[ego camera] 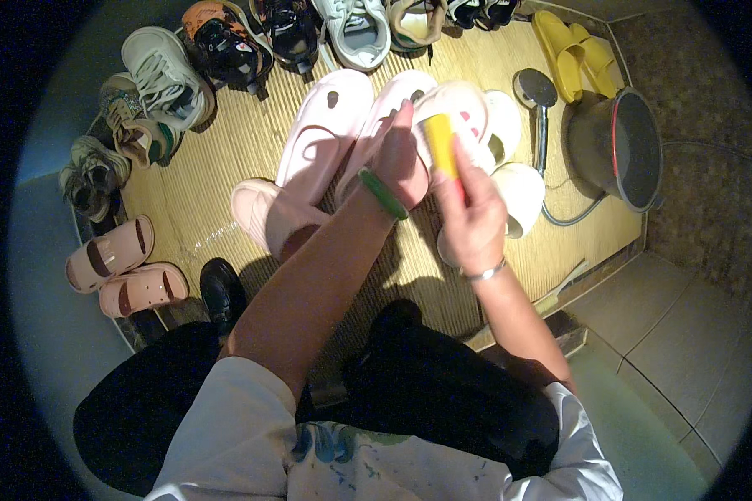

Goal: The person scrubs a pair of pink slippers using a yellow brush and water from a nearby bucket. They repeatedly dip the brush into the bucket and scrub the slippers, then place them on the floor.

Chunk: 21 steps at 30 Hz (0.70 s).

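My left hand (401, 156), below a green bangle on the wrist, grips a pale pink slipper (454, 97) with red spots. A brush (442, 144) with a yellow and red body is in my right hand (479, 219), held against or just over that slipper; its bristles are hard to make out. Blur softens the right fingers, and a silver bracelet circles that wrist. Beyond my left forearm lie a large pink slipper (326, 125) and another pink slipper (263, 210), partly covered by the arm. White slippers (520, 194) lie to the right of the brush.
A shower head (536, 91) with its hose lies on the ribbed platform (225, 156). Near it are a dark bucket (595, 147) tipped on its side and yellow slippers (561, 56). Sneakers (163, 81) line the far edge. Pink sandals (109, 253) sit at left, a long-handled brush (561, 288) at right.
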Available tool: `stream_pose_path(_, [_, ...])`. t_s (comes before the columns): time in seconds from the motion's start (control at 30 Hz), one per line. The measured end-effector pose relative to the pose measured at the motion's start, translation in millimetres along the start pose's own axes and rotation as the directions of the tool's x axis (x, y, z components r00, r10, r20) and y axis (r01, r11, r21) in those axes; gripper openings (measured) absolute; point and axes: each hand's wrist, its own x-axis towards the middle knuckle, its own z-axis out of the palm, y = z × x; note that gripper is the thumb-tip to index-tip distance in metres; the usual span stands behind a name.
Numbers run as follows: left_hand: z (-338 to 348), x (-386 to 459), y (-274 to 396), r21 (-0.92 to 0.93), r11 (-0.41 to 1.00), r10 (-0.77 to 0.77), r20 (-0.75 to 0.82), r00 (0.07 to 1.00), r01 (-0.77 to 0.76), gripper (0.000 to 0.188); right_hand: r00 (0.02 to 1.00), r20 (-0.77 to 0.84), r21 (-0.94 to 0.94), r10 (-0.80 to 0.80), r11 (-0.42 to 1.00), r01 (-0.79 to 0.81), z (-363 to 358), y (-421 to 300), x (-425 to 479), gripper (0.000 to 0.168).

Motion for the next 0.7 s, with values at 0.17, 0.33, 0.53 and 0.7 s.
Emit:
stream_pose_path(0.17, [17.9, 1.0, -35.5, 0.123, 0.968, 0.226, -0.039, 0.973, -0.219, 0.050, 0.996, -0.059, -0.158, 0.061, 0.985, -0.070, -25.8, -8.4, 35.6, 0.046])
stream_pose_path(0.33, [69.9, -4.5, 2.0, 0.281, 0.943, 0.150, 0.111, 0.982, -0.176, 0.069, 0.988, -0.057, -0.101, -0.143, 0.985, 0.137, -32.4, -38.0, 15.1, 0.053])
stream_pose_path(0.53, [149.4, -39.7, -24.7, 0.396, 0.766, 0.377, 0.361, 0.853, -0.506, 0.056, 0.931, -0.318, -0.032, -0.180, 0.983, 0.179, -74.5, -73.4, 34.1, 0.049])
stream_pose_path(0.7, [170.6, -39.1, -19.9, 0.355, 0.775, 0.369, 0.417, 0.831, -0.522, 0.054, 0.873, -0.388, -0.066, -0.297, 0.953, 0.295, -73.2, -88.9, -1.5, 0.052])
